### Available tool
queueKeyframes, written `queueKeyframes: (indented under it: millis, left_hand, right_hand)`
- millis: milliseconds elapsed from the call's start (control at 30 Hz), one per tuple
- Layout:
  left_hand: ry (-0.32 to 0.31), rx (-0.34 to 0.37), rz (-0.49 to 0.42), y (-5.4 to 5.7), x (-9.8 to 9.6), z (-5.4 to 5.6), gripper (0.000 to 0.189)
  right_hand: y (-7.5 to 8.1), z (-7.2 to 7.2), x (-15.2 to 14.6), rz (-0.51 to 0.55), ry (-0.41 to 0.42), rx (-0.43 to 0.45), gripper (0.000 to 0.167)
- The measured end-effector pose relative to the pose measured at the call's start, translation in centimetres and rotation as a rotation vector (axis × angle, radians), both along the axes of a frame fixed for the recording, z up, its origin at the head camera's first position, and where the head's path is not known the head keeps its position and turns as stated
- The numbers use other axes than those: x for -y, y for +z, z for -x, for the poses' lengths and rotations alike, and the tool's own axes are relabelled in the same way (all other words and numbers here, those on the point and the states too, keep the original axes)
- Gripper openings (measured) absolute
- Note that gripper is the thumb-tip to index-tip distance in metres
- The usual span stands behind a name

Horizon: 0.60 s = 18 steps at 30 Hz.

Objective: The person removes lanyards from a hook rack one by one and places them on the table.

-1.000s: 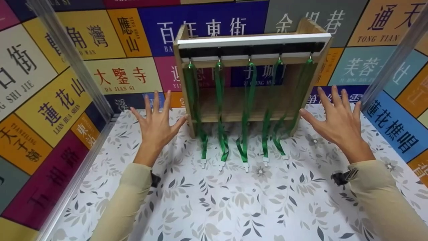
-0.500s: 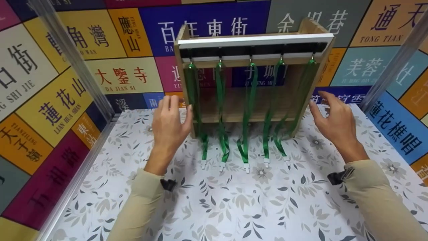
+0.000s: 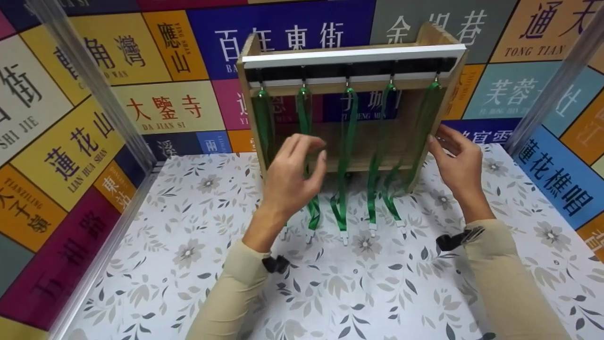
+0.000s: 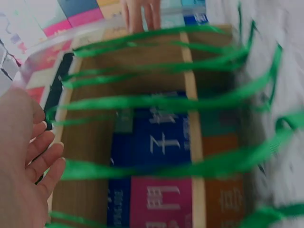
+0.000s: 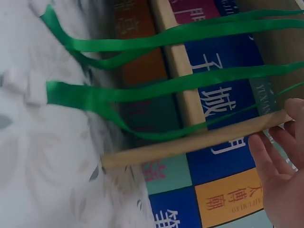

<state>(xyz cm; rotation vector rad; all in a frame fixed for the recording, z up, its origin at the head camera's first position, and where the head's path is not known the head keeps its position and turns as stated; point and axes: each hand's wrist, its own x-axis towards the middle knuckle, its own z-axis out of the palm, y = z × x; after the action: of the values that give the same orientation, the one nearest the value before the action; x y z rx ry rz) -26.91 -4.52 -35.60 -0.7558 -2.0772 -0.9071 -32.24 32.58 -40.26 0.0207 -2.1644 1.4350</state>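
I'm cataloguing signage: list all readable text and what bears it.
"百年東街": upper blue panel, partly hidden
"大鑒寺 DA JIAN SI": cream panel
"應山 YING SHAN": narrow orange panel
"蓮花山 LIAN HUA SHAN": yellow panel
"天子嶺 TIANZILING": left orange panel
"東站": small orange panel
"通天 TONG TIAN": peach panel
"蓮花樵唱": blue side panel
"子城門": lower blue panel
"太傅廟 TAIFUMIAO": right orange panel
Rest cut off, hidden, small or blurred. None readable on green straps or rack.

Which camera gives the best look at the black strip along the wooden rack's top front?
The head view: it shows the black strip across its whole length, above the green lanyards. The left wrist view catches only part, beside the left hand; the right wrist view, none.
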Motion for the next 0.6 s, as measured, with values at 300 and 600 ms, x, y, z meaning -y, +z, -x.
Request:
queueKeyframes:
  millis: [300, 600]
  left_hand:
    - [-0.200, -0.008, -0.014, 1.7, -4.4, -0.3, 0.024]
    - [-0.328, -0.030, 0.038, 3.8, -8.9, 1.6, 0.037]
  right_hand:
    - [-0.4, 0.4, 0.3, 0.040, -0.102, -0.037, 0.046]
    - [-0.4, 1.0, 0.2, -0.021, -0.101, -0.094, 0.032]
